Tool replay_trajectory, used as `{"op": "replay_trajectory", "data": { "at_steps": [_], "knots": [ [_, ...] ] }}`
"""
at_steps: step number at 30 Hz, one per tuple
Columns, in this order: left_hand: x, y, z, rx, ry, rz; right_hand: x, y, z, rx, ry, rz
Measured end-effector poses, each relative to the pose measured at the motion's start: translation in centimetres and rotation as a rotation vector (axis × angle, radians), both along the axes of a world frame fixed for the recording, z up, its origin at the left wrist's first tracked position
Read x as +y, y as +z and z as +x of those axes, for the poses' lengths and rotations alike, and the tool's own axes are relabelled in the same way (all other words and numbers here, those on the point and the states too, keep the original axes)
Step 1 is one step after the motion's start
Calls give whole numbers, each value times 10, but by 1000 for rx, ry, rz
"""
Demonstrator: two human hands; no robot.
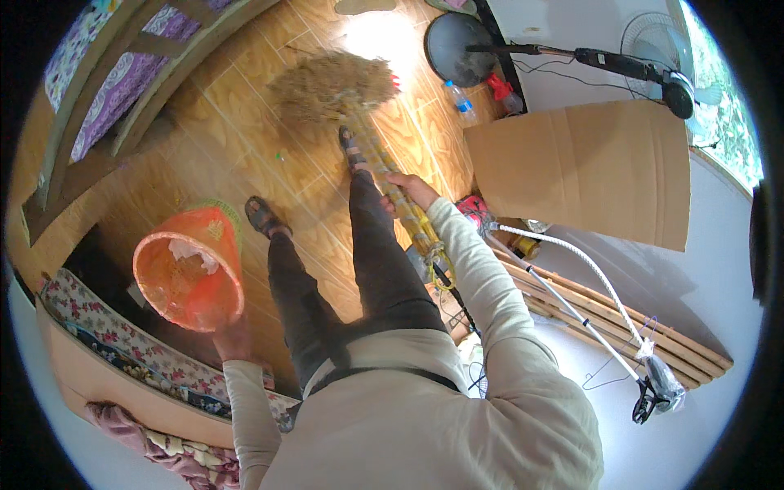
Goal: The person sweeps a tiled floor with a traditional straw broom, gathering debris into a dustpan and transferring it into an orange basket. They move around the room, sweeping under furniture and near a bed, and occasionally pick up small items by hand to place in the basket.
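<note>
My right hand (411,191) is closed around the bound handle of a straw broom (334,86). The broom's bristle head is spread over the wood-patterned floor (294,159) ahead of my feet, a little blurred. At the left, my left hand (234,337) grips the near rim of an orange plastic waste bin (188,272). The bin is tilted with its mouth towards me, and crumpled white paper or tissue (195,254) shows inside. My left fingers are partly hidden by the bin and blurred. A small green scrap (280,157) lies on the floor between the bin and the broom head.
A wooden bed frame (141,46) stands at the upper left. To the right are a standing fan's round base (460,49), a plastic bottle (460,103), a red spray bottle (503,92), a cardboard sheet (582,171) and wooden slats (612,318). A bed board (141,392) borders the lower left.
</note>
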State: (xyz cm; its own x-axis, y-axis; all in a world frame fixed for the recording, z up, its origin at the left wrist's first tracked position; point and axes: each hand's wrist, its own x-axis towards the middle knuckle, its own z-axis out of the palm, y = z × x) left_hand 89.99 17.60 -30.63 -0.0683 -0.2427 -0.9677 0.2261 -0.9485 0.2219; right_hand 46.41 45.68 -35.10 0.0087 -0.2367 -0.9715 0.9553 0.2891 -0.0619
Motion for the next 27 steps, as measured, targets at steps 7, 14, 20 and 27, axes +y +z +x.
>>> {"op": "replay_trajectory", "data": {
  "at_steps": [7,14,20,27],
  "knots": [
    [2,0,-2,-8,-57,-50,63,56,11,287,157,232],
    [8,1,2,64,-160,-154,121,99,14,712,829,476],
    [54,26,-21,23,-95,-223,175,76,-8,648,1035,741],
    [29,56,-33,33,-30,-172,93,15,-50,443,414,250]
  ]
}}
